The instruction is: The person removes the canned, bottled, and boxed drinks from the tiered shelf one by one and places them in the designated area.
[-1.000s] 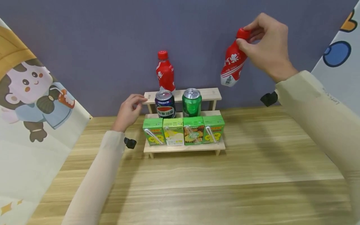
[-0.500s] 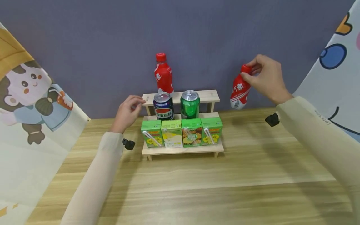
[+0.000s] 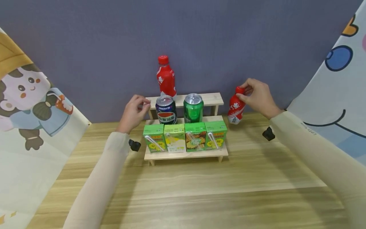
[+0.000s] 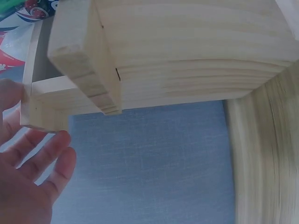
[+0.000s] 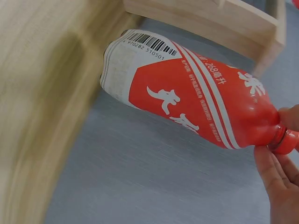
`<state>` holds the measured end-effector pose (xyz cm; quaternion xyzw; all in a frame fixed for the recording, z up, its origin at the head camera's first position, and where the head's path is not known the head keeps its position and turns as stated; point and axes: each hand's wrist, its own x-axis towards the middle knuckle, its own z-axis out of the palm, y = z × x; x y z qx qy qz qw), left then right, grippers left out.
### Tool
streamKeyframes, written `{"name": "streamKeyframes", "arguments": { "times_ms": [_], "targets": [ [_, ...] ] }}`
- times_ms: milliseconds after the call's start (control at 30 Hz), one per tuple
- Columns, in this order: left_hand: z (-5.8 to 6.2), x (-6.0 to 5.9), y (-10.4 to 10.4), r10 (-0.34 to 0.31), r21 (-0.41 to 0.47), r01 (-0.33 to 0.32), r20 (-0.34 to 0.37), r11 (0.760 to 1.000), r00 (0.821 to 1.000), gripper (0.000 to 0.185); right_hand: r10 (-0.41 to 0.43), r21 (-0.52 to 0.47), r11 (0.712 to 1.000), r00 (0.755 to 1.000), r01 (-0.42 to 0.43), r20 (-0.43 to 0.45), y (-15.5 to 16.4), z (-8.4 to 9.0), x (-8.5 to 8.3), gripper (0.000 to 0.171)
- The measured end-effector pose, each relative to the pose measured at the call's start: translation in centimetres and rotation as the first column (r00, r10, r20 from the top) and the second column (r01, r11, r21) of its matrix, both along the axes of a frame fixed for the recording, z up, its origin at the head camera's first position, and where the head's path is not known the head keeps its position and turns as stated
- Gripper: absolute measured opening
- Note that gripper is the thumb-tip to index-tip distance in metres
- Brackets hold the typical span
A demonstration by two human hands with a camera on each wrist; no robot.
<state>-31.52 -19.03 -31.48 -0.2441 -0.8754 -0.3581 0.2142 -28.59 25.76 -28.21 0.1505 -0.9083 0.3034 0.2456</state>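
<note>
My right hand (image 3: 258, 97) pinches the red cap of a red-and-white plastic drink bottle (image 3: 236, 107), just right of the two-step wooden rack (image 3: 211, 99). The bottle leans a little. In the right wrist view its barcoded base (image 5: 126, 65) is close to the tabletop; whether they touch I cannot tell. At the rack's left end my left hand (image 3: 134, 111) grips the tip of the top board (image 4: 42, 105) with thumb and fingertips. A matching bottle (image 3: 166, 79) stands upright on that board's left half. Its foot is partly hidden.
On the lower step, a dark blue cola can (image 3: 166, 111) and a green can (image 3: 193, 108) stand behind a row of several juice boxes (image 3: 175, 140) with straws. A grey-blue wall (image 3: 114, 57) rises behind. Wood-grain tabletop (image 3: 186, 194) stretches in front, with printed panels at both sides.
My right hand has brought the bottle down from high at the right, then slightly left toward the rack, nearly to the tabletop. My left hand keeps its place at the rack's end.
</note>
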Motion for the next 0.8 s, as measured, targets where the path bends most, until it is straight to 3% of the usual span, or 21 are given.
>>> {"name": "streamKeyframes", "arguments": {
  "times_ms": [433,800],
  "targets": [
    [0.3,0.2,0.0,0.05,-0.027,-0.047,0.094,0.999,0.994,0.02,0.041,-0.039,0.999,0.995,-0.038,0.088,-0.8,-3.4,-1.4,0.022],
    [0.4,0.1,0.2,0.037,-0.03,-0.035,0.073,0.999,0.997,0.021,0.055,-0.045,0.998,0.993,-0.05,0.109,-1.2,-4.4,-1.9,0.021]
  ]
}}
